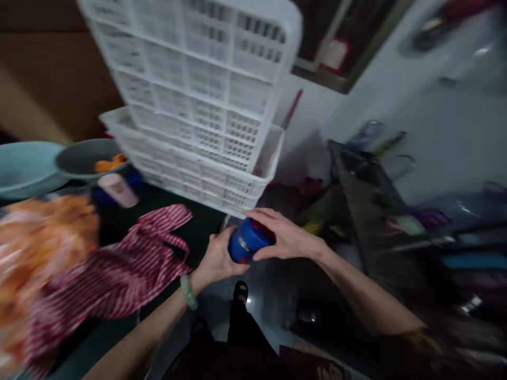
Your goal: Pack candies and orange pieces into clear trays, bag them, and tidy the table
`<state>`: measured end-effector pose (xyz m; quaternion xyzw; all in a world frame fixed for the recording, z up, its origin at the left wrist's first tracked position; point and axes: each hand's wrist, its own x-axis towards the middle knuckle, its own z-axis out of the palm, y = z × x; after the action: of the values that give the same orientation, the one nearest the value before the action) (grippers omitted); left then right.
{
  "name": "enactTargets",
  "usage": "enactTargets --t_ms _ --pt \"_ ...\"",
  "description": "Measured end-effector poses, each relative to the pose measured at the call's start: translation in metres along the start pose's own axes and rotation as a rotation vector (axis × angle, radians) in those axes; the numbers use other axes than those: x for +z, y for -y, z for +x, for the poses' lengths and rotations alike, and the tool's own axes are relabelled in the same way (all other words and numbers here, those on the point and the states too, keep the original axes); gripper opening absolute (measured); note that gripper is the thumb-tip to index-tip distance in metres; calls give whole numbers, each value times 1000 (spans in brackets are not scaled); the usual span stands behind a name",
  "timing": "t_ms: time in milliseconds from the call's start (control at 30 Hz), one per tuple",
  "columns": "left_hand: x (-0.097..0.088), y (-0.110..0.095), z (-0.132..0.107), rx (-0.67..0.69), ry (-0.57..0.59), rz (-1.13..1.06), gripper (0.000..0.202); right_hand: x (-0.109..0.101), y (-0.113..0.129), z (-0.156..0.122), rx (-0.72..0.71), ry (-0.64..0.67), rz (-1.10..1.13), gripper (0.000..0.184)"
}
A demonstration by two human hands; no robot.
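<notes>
Flask [247,241], blue, clasped firmly by left hand [217,258] and right hand [287,235]; grey bowl [77,158] holds orange pieces [110,163].

With the hands as centre, a round lidded container [249,241] sits between the left hand [217,258] and the right hand [287,236]. Stacked plastic crates [190,100] stand just behind it at 12 o'clock. At 10 o'clock, a larger bowl [24,169] lies beside a smaller bowl [89,158]. A striped cloth [119,269] lies on the table [202,232] at 9 o'clock, with a blurred patterned cloth [35,264] beyond it. A cluttered shelf [368,211] runs along the wall at 2 o'clock, and a shoe [240,292] shows at 6 o'clock.
</notes>
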<state>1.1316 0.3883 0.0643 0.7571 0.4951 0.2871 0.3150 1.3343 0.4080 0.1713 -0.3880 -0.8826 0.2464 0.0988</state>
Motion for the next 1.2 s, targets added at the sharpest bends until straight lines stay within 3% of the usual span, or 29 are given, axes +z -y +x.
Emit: enactTargets --t_ms 133,267,433,600,667,733,800,867,933,1000,1100,1133,1200 --pt "42 -6 68 68 109 -97 79 -19 -56 -22 68 -53 53 80" --pt "109 -33 144 109 349 -364 72 -46 -125 -61 170 -97 26 79" --pt "219 -90 239 199 199 -301 61 -85 -214 -114 412 -299 -124 79" --pt "309 -147 326 497 93 -202 56 -109 -280 -148 896 -576 -222 77" --pt "335 -160 354 579 132 -202 53 -116 -297 -161 1105 -680 -224 85" --pt "357 -169 376 641 231 -231 58 -126 -304 -180 1179 -668 -168 101" --pt "374 -179 392 711 374 -273 69 -142 -302 -202 1137 -575 -106 107" --pt "386 -195 400 780 537 -336 73 -158 -293 -224 1078 -492 -98 93" --pt "395 -220 401 847 706 -435 75 -170 -283 -241 1105 -491 -143 76" --pt "407 -253 395 874 792 -534 76 -175 -278 -253 1305 -643 -267 69" --pt "432 -305 379 909 817 -593 64 -172 -278 -273 1802 -967 -500 78" --pt "442 -320 373 923 827 -595 59 -170 -278 -282 1907 -1063 -523 83" --pt "461 -345 361 910 910 -602 56 -161 -278 -304 1936 -1262 -425 99"
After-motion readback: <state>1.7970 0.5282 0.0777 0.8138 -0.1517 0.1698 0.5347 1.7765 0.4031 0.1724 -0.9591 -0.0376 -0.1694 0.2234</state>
